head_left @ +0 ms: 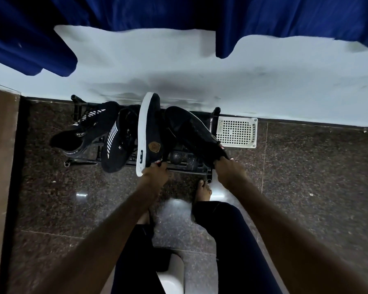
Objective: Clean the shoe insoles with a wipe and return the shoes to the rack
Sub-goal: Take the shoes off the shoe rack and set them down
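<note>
The left hand (pixel 155 169) grips one black shoe (pixel 150 128) by the heel, sole turned outward; the right hand (pixel 229 170) grips its mate (pixel 191 128) likewise, both over the rack (pixel 189 171), probably for sliding in toe-first

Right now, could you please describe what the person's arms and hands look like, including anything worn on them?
The left forearm and right forearm are bare to the frame edge, with no sleeves in view. The left hand and right hand wear no gloves, and no watch, bracelet or ring shows.
</note>
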Demonstrator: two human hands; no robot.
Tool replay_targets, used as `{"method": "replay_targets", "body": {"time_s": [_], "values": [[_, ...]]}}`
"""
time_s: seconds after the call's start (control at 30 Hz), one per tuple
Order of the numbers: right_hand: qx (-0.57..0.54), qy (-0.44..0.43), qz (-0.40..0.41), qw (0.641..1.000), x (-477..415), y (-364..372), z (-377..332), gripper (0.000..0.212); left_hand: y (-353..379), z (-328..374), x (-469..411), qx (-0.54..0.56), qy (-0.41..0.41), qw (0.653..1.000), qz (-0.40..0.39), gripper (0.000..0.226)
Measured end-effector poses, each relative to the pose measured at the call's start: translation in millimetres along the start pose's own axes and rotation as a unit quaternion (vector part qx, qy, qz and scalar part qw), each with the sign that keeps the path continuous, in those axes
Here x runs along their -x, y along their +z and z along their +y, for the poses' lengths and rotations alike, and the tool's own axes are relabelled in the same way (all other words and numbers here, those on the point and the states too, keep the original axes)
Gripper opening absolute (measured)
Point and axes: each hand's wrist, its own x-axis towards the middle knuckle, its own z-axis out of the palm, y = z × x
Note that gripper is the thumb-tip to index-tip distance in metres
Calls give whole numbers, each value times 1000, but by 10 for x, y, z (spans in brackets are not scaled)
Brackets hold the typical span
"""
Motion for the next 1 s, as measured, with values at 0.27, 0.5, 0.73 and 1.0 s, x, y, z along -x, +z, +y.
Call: {"method": "replay_targets", "body": {"time_s": [0.27, 0.5, 0.73, 1.0], "values": [[-141, -13, 47, 989, 300, -224, -552, 27, -396, -95, 363, 113, -41, 989, 83, 31], [-212, 41, 17, 976, 190, 29, -969, 23, -117, -137, 489, 319, -63, 940, 102, 34], [-162, 64, 15, 985, 271, 206, -1086, 24, 181, -97, 628, 377, 24, 917, 125, 35], [-171, 55, -50, 983, 203, 559, -1194, 40, 458, -277, 392, 335, -30, 942, -10, 45]]}}
